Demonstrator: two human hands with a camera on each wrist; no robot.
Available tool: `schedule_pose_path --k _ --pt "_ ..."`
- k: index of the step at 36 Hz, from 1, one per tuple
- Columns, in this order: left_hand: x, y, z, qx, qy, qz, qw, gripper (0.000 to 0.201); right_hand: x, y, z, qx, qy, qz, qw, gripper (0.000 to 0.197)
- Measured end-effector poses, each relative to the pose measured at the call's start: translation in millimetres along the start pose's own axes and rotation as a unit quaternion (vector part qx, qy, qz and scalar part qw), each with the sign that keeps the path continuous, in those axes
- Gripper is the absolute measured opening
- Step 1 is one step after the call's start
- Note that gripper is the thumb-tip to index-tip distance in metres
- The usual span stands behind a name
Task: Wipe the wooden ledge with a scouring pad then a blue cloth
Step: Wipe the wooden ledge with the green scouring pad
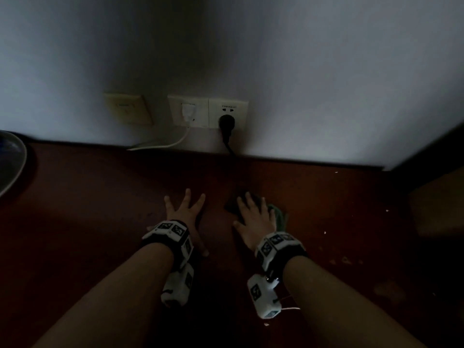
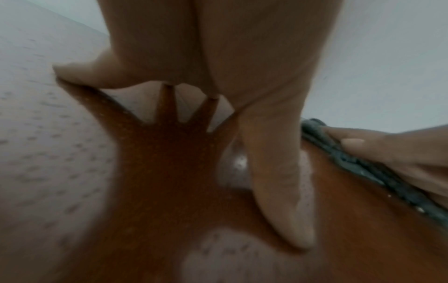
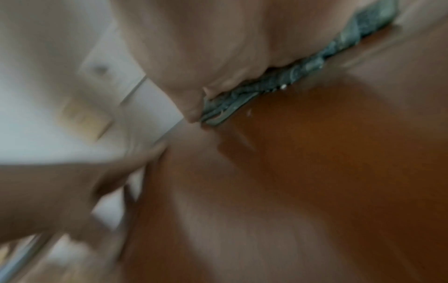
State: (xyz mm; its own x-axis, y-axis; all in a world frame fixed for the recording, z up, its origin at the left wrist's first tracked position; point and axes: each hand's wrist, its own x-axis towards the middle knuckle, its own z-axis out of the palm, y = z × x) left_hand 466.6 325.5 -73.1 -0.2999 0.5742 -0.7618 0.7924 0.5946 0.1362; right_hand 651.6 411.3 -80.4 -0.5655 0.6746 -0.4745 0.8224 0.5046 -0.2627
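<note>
The dark red-brown wooden ledge runs along the wall. My left hand lies flat on it with fingers spread, holding nothing; the left wrist view shows those fingers resting on the wood. To its right, my right hand presses flat on a green scouring pad, whose edges stick out around the fingers. The pad shows under the right hand in the left wrist view. In the blurred right wrist view the pad lies beneath the palm. No blue cloth is in view.
Wall sockets sit just above the ledge: a white plug with its cable trailing left and a black plug with a cord dropping to the ledge. A round dish lies at the far left. Pale crumbs dot the right side.
</note>
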Motion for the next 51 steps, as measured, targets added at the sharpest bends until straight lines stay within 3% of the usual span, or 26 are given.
schedule_pose_path --k 6,12,16,18,20,23,25,27,29,31,37,43,48,51 --pt "-9 -6 10 -0.014 0.029 0.027 0.999 0.142 -43 4 10 -0.013 -0.036 -0.14 0.989 0.056" --pt "-32 -14 27 -0.013 0.062 0.041 0.997 0.105 -72 13 3 -0.13 -0.141 -0.243 0.951 0.08" --pt "-43 -18 28 0.03 0.021 0.05 0.998 0.118 -76 32 -9 -0.064 -0.124 -0.258 0.956 0.071" --pt "-49 -18 31 0.051 0.002 0.054 0.997 0.125 -72 41 -15 0.066 -0.033 -0.229 0.971 0.061" --pt "-53 -21 40 0.054 0.0 0.044 0.998 0.127 -63 53 -21 0.188 0.1 -0.183 0.96 0.051" --pt "-57 -24 51 0.032 0.012 0.031 0.999 0.124 -45 74 -33 0.236 0.196 -0.084 0.948 0.045" --pt "-61 -22 52 0.023 0.015 0.023 0.999 0.121 -33 89 -36 0.231 0.197 0.006 0.953 0.045" --pt "-63 -21 51 0.016 0.014 0.021 1.0 0.121 -23 98 -28 0.16 0.139 0.068 0.975 0.052" --pt "-63 -21 50 0.009 0.012 0.025 1.0 0.122 -19 96 -16 0.044 0.072 0.102 0.991 0.068" --pt "-64 -21 50 0.007 0.01 0.023 1.0 0.121 -19 80 -7 0.009 0.048 0.116 0.992 0.078" --pt "-66 -21 50 -0.005 0.018 0.024 1.0 0.123 -35 25 14 -0.004 0.012 0.019 1.0 0.073" --pt "-72 -20 53 -0.031 0.035 0.026 0.999 0.122 -75 -10 33 -0.028 -0.034 -0.123 0.991 0.061" --pt "-84 -25 72 -0.053 0.082 0.031 0.995 0.096 -105 -12 46 -0.074 -0.097 -0.229 0.966 0.066" --pt "-93 -30 79 -0.049 0.071 0.036 0.996 0.083 -120 -12 48 -0.112 -0.131 -0.283 0.943 0.067"
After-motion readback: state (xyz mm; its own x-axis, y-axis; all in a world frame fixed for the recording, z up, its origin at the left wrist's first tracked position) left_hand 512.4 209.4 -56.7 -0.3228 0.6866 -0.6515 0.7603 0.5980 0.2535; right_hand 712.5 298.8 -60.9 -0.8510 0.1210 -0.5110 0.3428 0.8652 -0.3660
